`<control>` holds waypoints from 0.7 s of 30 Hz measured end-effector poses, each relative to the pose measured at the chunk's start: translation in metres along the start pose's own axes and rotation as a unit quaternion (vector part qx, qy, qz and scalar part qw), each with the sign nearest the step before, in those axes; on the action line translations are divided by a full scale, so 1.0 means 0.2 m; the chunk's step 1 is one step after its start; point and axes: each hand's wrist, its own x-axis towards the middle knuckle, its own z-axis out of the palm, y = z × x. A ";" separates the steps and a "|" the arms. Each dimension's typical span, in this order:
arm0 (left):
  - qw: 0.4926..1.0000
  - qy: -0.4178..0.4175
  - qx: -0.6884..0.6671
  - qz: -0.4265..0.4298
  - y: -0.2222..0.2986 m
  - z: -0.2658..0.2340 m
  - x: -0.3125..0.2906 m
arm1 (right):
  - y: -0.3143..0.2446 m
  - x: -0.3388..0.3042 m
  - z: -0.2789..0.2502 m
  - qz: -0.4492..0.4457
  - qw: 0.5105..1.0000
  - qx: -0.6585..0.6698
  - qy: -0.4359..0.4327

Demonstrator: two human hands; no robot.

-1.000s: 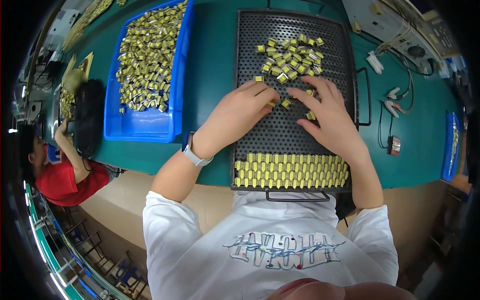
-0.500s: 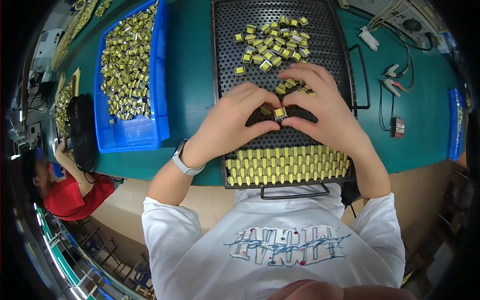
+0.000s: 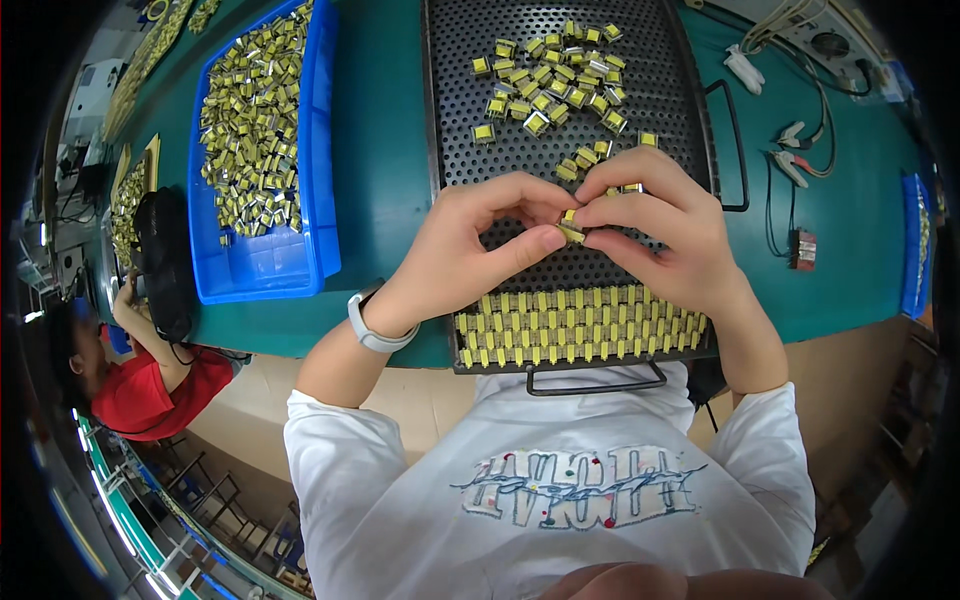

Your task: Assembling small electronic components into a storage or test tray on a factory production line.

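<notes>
A small yellow-taped transformer (image 3: 571,230) with metal sides is held over the perforated black tray (image 3: 460,80). My left hand (image 3: 480,235) pinches it from the left between thumb and index finger. From the right, my right hand (image 3: 665,225) has its thumb and bent fingers closed on the same piece, partly covering it. Just beyond my fingers lie a few loose transformers (image 3: 584,158), some of them hidden by the right hand. A larger loose heap of transformers (image 3: 550,80) is spread farther up the tray. Along the tray's near edge, transformers (image 3: 580,325) stand in tight rows.
Left of the tray, a blue bin (image 3: 320,200) holds many loose transformers. Clip leads (image 3: 790,165) and a small red block (image 3: 802,250) lie on the green table (image 3: 380,130) at right. Wire handles (image 3: 735,150) project from the tray. A person in red (image 3: 150,395) sits far left.
The transformer has been turned and tilted between my fingertips. My right fingers have curled closer around it. The loose pieces and tray appear slightly shifted in view.
</notes>
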 end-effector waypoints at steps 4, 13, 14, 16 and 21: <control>0.999 0.001 0.043 0.018 0.00 0.00 0.00 | -0.01 0.01 0.01 -0.038 0.996 -0.073 0.022; 0.988 0.017 0.145 0.045 0.01 0.01 0.00 | -0.03 0.00 0.03 -0.068 0.990 -0.116 0.033; 0.985 0.015 0.166 0.044 0.02 0.01 0.00 | -0.02 0.00 0.03 -0.066 0.990 -0.121 0.028; 0.985 0.016 0.166 0.046 0.01 0.01 0.00 | -0.02 0.00 0.04 -0.068 0.990 -0.123 0.024; 0.981 0.013 0.184 0.057 0.02 0.01 0.01 | -0.01 -0.01 0.04 -0.059 0.991 -0.119 0.020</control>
